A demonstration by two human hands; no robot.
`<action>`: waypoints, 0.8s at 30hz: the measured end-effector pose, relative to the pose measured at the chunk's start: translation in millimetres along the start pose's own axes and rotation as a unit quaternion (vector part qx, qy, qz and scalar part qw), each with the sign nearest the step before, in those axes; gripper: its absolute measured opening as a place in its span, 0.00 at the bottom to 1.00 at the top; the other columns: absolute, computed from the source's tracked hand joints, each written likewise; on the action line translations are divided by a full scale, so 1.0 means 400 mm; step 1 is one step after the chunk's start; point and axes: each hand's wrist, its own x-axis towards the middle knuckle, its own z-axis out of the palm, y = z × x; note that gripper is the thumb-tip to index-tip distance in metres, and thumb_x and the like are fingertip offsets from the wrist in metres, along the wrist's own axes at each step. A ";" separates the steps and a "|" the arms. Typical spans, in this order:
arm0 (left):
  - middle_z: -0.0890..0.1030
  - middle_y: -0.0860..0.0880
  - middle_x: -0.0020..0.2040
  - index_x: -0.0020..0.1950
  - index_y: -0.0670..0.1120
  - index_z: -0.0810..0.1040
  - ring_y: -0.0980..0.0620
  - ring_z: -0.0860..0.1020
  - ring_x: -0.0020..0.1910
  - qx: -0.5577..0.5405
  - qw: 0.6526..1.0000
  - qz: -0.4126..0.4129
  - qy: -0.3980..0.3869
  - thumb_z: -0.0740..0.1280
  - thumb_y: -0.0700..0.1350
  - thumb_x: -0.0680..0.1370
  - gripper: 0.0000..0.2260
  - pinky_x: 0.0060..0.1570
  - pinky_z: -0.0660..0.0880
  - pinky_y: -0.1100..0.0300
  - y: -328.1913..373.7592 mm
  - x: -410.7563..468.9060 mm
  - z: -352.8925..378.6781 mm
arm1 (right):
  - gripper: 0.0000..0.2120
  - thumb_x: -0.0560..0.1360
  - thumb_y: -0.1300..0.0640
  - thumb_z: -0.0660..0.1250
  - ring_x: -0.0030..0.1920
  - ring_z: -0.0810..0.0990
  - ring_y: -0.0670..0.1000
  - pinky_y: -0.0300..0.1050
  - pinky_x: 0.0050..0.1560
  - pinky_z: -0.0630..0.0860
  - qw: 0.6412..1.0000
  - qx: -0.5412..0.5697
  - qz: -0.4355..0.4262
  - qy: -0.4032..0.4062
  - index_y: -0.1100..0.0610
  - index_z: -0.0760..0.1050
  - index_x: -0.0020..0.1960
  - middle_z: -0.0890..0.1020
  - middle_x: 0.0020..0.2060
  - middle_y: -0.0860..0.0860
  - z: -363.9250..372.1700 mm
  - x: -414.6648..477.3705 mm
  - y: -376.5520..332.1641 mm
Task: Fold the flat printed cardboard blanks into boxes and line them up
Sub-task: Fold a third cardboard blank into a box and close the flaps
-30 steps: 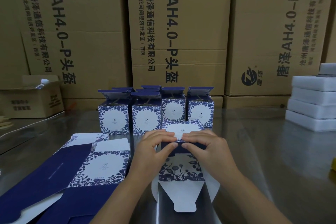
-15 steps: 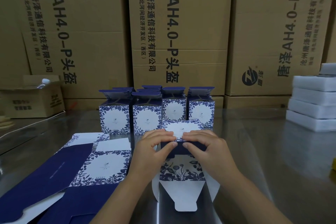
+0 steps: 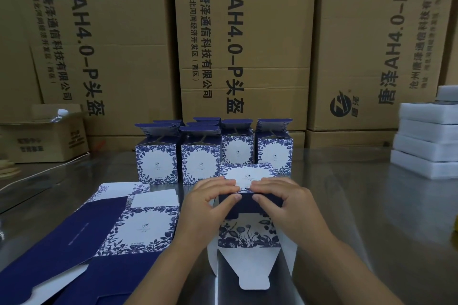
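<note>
Back wall is basically all big brown shipping cartons point(image 3: 243, 44), with a shiny metal table point(image 3: 359, 205) in front. Mid-table, the half-folded blue-and-white floral cardboard box point(image 3: 247, 235) lies on its side, long axis running straight away from the person, white tuck flaps open toward them. Left hand point(image 3: 208, 203) and right hand point(image 3: 285, 203) both curl over its far end, thumbs on the navy flap. Just behind it the finished floral boxes point(image 3: 156, 163) stand in rows, kinda hemming it in. Flat printed blanks point(image 3: 146, 228) lie left, white foam blocks point(image 3: 426, 141) well off right.
</note>
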 end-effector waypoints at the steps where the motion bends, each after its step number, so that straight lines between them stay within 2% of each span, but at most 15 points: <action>1: 0.82 0.64 0.46 0.44 0.61 0.82 0.64 0.75 0.56 0.000 1.000 0.000 0.005 0.75 0.44 0.69 0.11 0.57 0.65 0.74 -0.002 0.001 -0.001 | 0.10 0.69 0.62 0.75 0.51 0.77 0.38 0.26 0.56 0.69 1.000 -0.006 -0.003 0.004 0.53 0.84 0.49 0.81 0.44 0.37 -0.005 0.001 0.005; 5: 0.82 0.64 0.46 0.43 0.62 0.82 0.64 0.75 0.55 -0.001 1.000 0.001 0.017 0.75 0.44 0.69 0.12 0.57 0.66 0.73 -0.005 0.000 -0.005 | 0.10 0.68 0.60 0.76 0.52 0.78 0.41 0.31 0.56 0.71 1.000 -0.014 0.013 0.014 0.52 0.84 0.48 0.81 0.44 0.38 -0.019 0.004 0.019; 10: 0.82 0.65 0.46 0.43 0.63 0.81 0.64 0.75 0.56 -0.001 1.000 -0.003 0.013 0.75 0.45 0.69 0.12 0.58 0.66 0.73 -0.008 0.000 -0.004 | 0.09 0.67 0.61 0.77 0.51 0.78 0.40 0.27 0.55 0.70 0.999 0.014 0.025 0.027 0.52 0.85 0.46 0.80 0.41 0.35 -0.012 0.003 0.020; 12: 0.81 0.65 0.46 0.42 0.64 0.81 0.63 0.75 0.56 -0.003 1.000 -0.005 0.014 0.75 0.44 0.69 0.13 0.58 0.66 0.72 -0.009 0.000 -0.003 | 0.09 0.67 0.60 0.77 0.51 0.78 0.40 0.30 0.55 0.71 0.999 0.018 0.030 0.028 0.52 0.85 0.46 0.80 0.41 0.35 -0.010 0.002 0.022; 17: 0.81 0.66 0.46 0.43 0.64 0.81 0.64 0.75 0.55 0.001 1.000 0.000 0.015 0.74 0.45 0.70 0.12 0.58 0.66 0.73 -0.009 -0.001 -0.004 | 0.08 0.68 0.59 0.76 0.53 0.78 0.42 0.38 0.56 0.73 0.999 0.006 0.028 0.024 0.52 0.84 0.47 0.82 0.43 0.39 -0.007 -0.001 0.024; 24: 0.80 0.65 0.49 0.46 0.62 0.80 0.66 0.74 0.56 0.009 1.000 0.000 0.011 0.73 0.44 0.71 0.12 0.59 0.66 0.73 -0.005 -0.003 -0.009 | 0.10 0.68 0.59 0.76 0.53 0.78 0.44 0.39 0.56 0.73 0.999 -0.023 0.008 0.027 0.52 0.84 0.48 0.83 0.46 0.41 -0.017 -0.004 0.031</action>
